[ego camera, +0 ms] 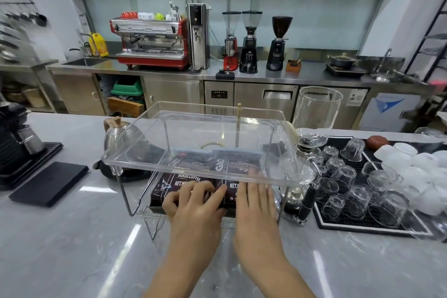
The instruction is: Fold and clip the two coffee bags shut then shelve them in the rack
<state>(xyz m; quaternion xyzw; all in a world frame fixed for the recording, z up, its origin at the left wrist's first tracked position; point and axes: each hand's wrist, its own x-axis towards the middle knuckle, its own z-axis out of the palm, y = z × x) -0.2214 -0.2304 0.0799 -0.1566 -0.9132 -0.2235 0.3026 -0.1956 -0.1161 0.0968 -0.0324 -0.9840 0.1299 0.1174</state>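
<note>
Head view: both hands, left (193, 203) and right (255, 203), lie open-palmed, gripping nothing, nudging two dark printed coffee bags (183, 182) square under the clear acrylic two-tier rack (135, 152).

Single head view, wide-angle, facing forward and down over counter (72, 237) (close range), café back wall beyond

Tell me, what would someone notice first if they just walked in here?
Probably the two hands, the left hand and right hand, pressing two dark coffee bags side by side on the lower level of a clear rack in the middle of the counter. Behind, a bright red espresso machine stands out on the steel back counter.
</note>
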